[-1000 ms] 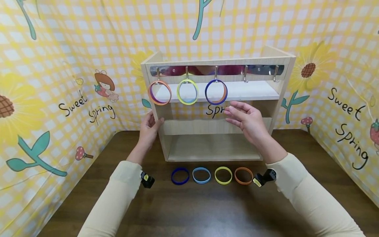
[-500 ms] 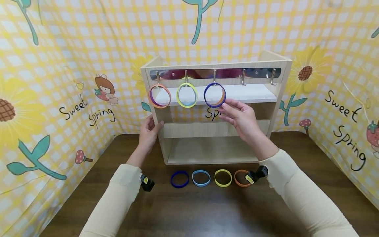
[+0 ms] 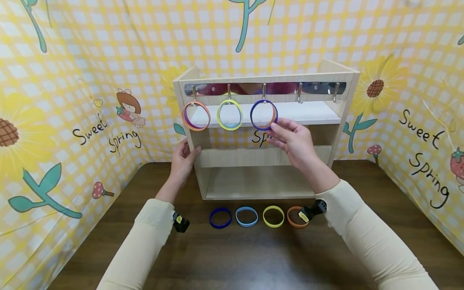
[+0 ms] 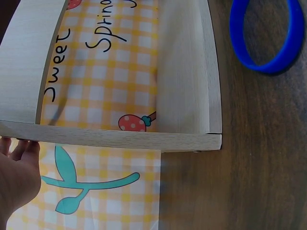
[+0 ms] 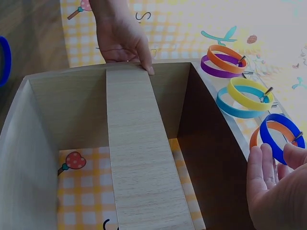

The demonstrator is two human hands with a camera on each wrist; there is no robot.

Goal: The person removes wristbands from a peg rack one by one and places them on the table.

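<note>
My left hand (image 3: 182,161) grips the left side panel of a small wooden shelf (image 3: 266,157), thumb on the front, fingers outside. My right hand (image 3: 297,141) pinches the lower right edge of a dark blue wristband (image 3: 251,116) on the third hook; its fingertips are partly hidden behind the band. An orange wristband (image 5: 255,137) hangs behind the blue one. On the first hook hang an orange wristband (image 5: 224,49) and a purple wristband (image 5: 218,71). A yellow wristband (image 3: 218,115) and a light blue wristband (image 5: 240,113) share the second hook.
Two bare hooks (image 3: 299,93) are on the metal strip's right. On the brown table (image 3: 232,257), before the shelf, lie a dark blue band (image 3: 220,227), a light blue band (image 3: 247,225), a yellow band (image 3: 273,226) and an orange band (image 3: 296,226). Patterned cloth surrounds the table.
My right hand has moved left from beside the third hook's bands to the dark blue wristband's lower right edge, and its thumb and fingers have closed on it. My left hand stays on the shelf.
</note>
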